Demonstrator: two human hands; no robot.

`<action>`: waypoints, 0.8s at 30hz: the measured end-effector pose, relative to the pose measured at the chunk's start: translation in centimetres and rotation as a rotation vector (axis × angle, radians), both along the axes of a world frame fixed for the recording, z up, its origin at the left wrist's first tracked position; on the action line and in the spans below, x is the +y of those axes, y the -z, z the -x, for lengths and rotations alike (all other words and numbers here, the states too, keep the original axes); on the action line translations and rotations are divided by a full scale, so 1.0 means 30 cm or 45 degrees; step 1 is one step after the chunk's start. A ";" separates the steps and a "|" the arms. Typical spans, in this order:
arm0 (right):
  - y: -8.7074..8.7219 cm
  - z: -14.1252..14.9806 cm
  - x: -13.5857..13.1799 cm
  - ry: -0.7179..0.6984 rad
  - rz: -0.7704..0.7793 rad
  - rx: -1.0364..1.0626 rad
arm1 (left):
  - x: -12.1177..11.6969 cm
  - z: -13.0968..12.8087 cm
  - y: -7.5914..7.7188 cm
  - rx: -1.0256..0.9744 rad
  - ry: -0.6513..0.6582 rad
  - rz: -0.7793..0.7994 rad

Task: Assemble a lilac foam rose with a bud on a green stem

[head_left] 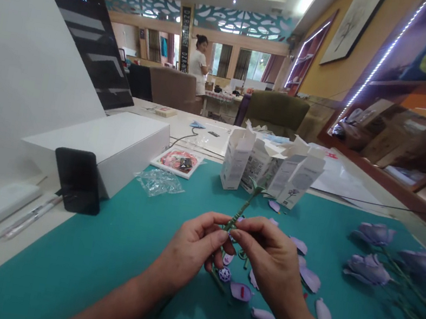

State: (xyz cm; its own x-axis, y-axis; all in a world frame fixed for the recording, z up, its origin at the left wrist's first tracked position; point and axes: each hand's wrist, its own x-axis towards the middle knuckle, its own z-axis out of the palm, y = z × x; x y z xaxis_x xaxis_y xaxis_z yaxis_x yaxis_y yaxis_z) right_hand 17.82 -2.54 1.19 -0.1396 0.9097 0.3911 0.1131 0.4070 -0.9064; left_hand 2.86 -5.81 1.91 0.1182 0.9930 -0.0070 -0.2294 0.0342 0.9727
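Note:
My left hand (195, 247) is closed around a green artificial flower stem (243, 209), which stands tilted with its leafy end up and away from me. The fingers of my right hand (273, 250) pinch at the same stem, close to my left fingertips. What exactly lies between the fingertips is partly hidden. Below my hands lie a purple round lattice piece (224, 275), a purple petal with a red mark (241, 292) and a rolled purple petal (263, 316). More loose purple petals (309, 278) are scattered to the right of my right hand.
Purple artificial roses (369, 268) lie on the right of the green mat (126, 276). Opened white boxes (237, 158) stand at the back. On the left are a black phone (77, 180), a clear plastic bag (159, 182) and pens (27, 217). A person (199, 66) stands far behind.

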 end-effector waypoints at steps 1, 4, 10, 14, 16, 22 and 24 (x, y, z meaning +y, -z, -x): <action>0.000 0.000 0.001 0.006 -0.019 -0.013 | 0.000 0.000 0.000 0.007 -0.004 -0.002; 0.003 -0.001 0.005 0.008 -0.034 -0.044 | -0.002 0.000 -0.003 0.032 -0.026 -0.003; -0.001 -0.001 -0.003 0.018 0.002 -0.063 | -0.007 -0.001 -0.008 0.072 -0.048 -0.028; -0.027 -0.017 0.002 -0.044 0.063 -0.038 | 0.000 0.001 -0.007 0.077 -0.064 -0.042; -0.032 -0.037 0.016 -0.077 0.187 -0.001 | 0.006 0.005 -0.006 0.066 -0.093 -0.043; 0.047 -0.151 0.078 -0.094 0.769 0.355 | 0.026 0.020 -0.005 -0.012 -0.118 -0.008; 0.081 -0.198 0.089 -0.081 0.885 0.453 | 0.030 0.024 -0.004 -0.032 -0.104 -0.001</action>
